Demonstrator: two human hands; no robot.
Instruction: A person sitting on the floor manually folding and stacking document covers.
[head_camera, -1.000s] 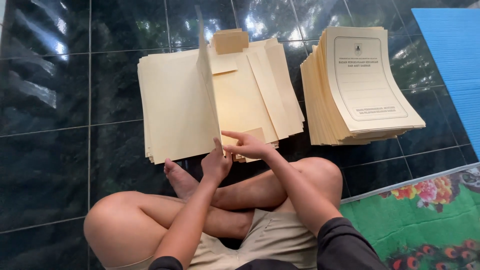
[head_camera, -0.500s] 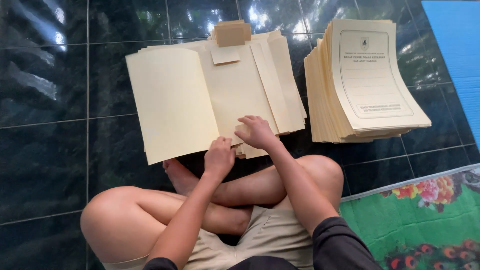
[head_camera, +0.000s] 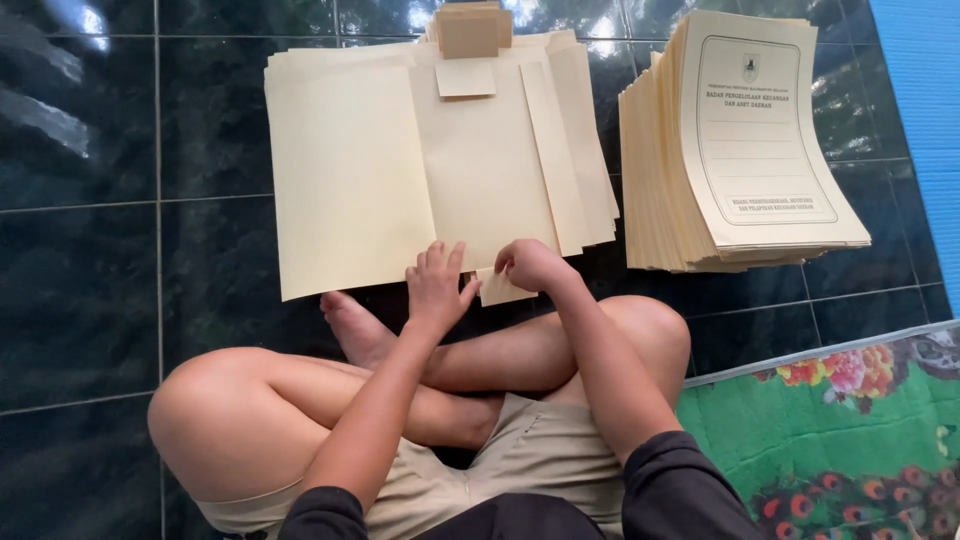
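The cream paper folder (head_camera: 400, 170), upright a second ago, is now lying open flat; left hand (head_camera: 437, 290) is pressing it spread-fingered, right hand (head_camera: 532, 264) is curling on its lower edge.

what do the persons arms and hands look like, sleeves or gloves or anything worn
Both arms are bare from the elbows down. Dark, near-black sleeves are pushed up above the elbows. The left hand and right hand wear no gloves, and no rings, watch or bracelets show on the fingers or wrists.
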